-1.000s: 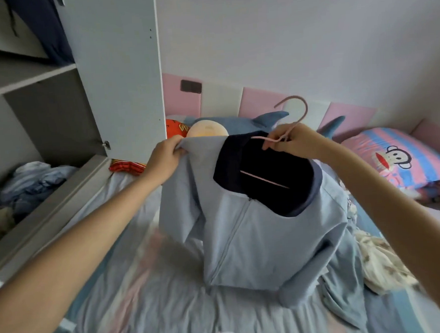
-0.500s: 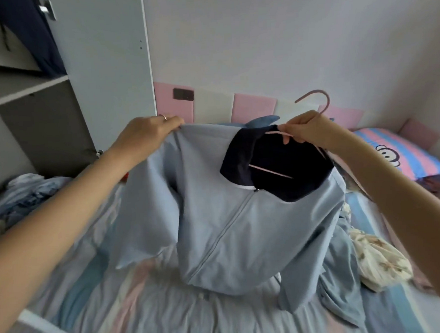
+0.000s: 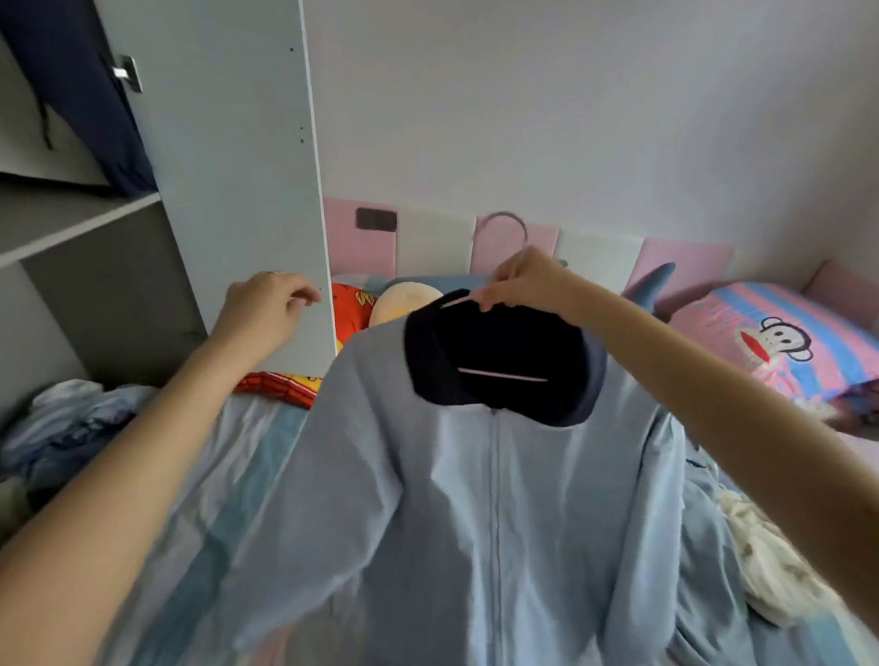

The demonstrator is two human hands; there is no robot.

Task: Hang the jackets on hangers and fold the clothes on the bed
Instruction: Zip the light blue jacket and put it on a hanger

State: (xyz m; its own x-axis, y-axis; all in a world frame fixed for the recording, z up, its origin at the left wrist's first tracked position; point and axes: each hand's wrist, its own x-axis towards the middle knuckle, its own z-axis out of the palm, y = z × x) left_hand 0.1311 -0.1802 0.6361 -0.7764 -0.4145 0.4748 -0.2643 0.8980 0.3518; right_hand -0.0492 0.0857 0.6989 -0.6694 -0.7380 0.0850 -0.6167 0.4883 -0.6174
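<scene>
A bed (image 3: 259,446) covered by a pastel striped sheet was seen below. Above it, a light blue zip-front fabric jacket (image 3: 488,484) with navy lining was hung on a thin pink hanger (image 3: 502,375), which was pinched in the grip of the right hand (image 3: 521,279). The grip of the left hand (image 3: 264,312) was seen loosely curled and empty, apart from the jacket.

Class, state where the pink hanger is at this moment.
Head view, centre: the pink hanger sits in the light blue jacket, gripped by the right hand above the bed.
</scene>
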